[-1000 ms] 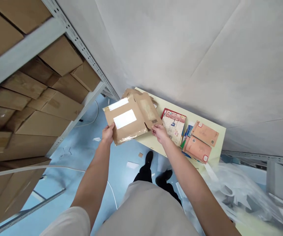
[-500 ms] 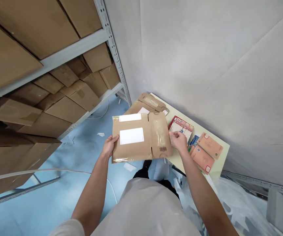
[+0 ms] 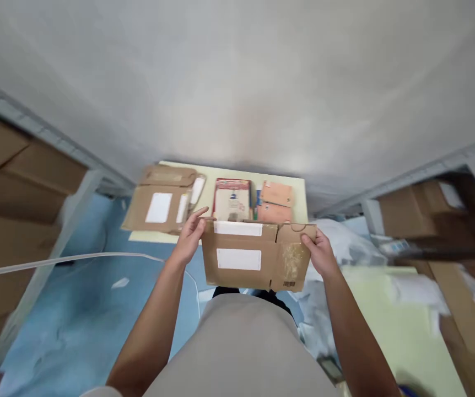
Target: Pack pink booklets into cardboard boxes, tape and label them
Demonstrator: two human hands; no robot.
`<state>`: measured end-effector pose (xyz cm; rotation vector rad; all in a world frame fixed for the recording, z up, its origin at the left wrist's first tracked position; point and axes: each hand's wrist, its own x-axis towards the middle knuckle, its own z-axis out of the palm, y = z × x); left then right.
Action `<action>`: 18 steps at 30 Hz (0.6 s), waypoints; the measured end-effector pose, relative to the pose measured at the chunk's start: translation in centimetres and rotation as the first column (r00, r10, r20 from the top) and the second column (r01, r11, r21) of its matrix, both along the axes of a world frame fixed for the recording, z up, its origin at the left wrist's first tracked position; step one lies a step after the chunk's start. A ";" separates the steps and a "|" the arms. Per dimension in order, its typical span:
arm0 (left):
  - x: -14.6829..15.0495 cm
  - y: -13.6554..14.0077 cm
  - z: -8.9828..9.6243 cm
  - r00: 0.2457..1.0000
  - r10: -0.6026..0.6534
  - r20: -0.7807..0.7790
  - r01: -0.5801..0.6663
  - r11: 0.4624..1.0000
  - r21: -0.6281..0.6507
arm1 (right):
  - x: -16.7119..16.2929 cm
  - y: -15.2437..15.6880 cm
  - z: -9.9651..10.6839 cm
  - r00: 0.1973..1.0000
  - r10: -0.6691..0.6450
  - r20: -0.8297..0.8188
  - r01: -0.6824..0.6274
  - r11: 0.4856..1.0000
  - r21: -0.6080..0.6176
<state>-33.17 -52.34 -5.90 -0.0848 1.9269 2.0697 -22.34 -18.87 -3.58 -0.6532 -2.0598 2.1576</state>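
Observation:
A flat brown cardboard mailer (image 3: 237, 278) with two white labels, clear tape and a barcode is held out in front of my body. My left hand (image 3: 190, 237) pinches its upper left corner, with the index finger raised. At the upper right corner, my right hand (image 3: 320, 251) grips the edge with the thumb on the front face. Beyond it on the pale yellow table (image 3: 208, 190) lie a stack of similar cardboard mailers (image 3: 140, 204), a red-and-cream booklet (image 3: 233, 204) and orange-pink booklets (image 3: 276, 194).
Shelving with cardboard boxes (image 3: 14, 231) stands at left, and more boxes (image 3: 411, 212) sit on a rack at right. A white cable (image 3: 109, 255) crosses the left side. Clear plastic sheeting (image 3: 345, 242) lies beside a second pale table (image 3: 386, 320). A grey wall rises behind.
My view has swung right, bringing the right-hand rack and second table in. The mailer has tilted, its top edge folding over, and my right hand now grips its upper right corner.

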 end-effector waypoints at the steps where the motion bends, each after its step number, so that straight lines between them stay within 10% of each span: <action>1: -0.4 2.9 0.7 0.997 -0.078 -0.016 0.077 0.996 -0.048 | 2.2 1.4 0.1 0.998 -0.064 -0.009 0.064 0.998 0.027; 5: 1.3 15.6 2.6 0.958 -0.259 -0.121 0.238 0.958 -0.162 | 11.7 6.4 0.7 0.929 -0.349 -0.121 0.365 0.917 0.161; 11: 12.0 32.8 4.1 0.855 -0.405 -0.323 0.392 0.914 -0.109 | 29.2 12.0 1.0 0.698 -0.657 -0.285 0.716 0.650 0.255; 18: 25.9 45.7 5.2 0.755 -0.575 -0.315 0.591 0.805 -0.050 | 44.6 14.5 -0.6 0.445 -0.857 -0.261 0.895 0.422 0.142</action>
